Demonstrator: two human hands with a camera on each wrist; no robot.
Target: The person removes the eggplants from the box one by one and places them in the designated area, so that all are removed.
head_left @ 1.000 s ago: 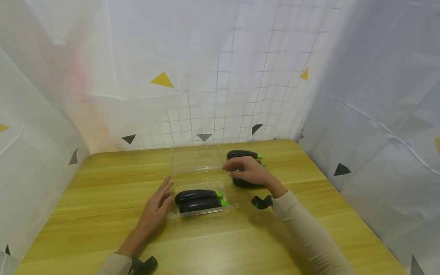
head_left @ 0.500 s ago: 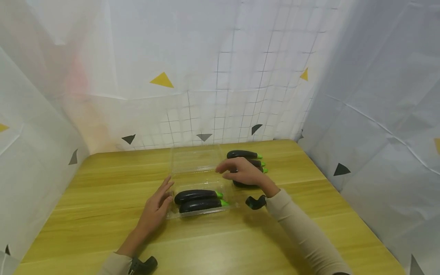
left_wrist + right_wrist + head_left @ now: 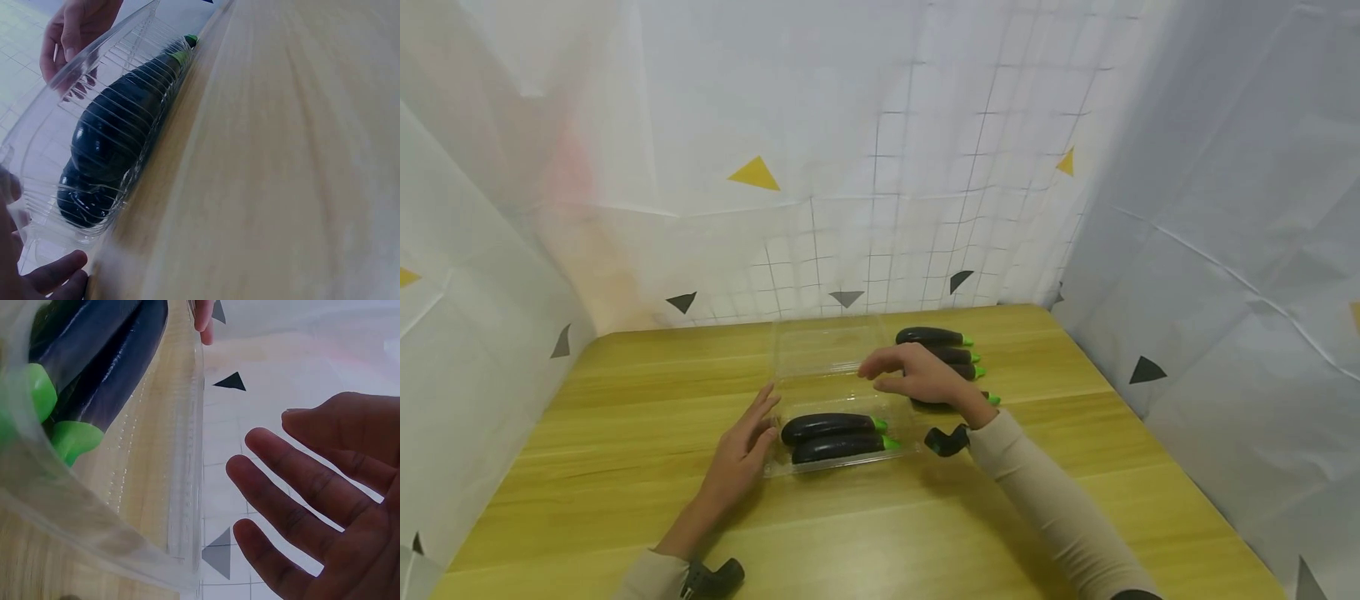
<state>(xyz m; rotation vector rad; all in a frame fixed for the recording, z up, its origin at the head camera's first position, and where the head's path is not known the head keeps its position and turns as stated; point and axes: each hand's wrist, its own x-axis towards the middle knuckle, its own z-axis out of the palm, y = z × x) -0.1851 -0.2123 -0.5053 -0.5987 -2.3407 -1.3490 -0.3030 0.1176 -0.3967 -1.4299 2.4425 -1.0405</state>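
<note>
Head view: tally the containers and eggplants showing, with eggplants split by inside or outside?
Clear container: 1
Eggplants inside: 2
Eggplants outside, some partly behind the right hand: 4 visible
Total: 7

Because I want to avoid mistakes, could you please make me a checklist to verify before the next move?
1. Lid open: ok, it lies folded back behind the container.
2. Packed eggplants lying neatly: ok, two side by side inside.
3. Room for more: ok, bare floor shows behind these two.
4. Right hand free: ok, its fingers hold nothing.
5. Left hand steadying the container: cannot tell; it is at the left end, but firm contact is unclear.
6. All eggplants inside: not ok, four loose eggplants lie on the table to the right.
</note>
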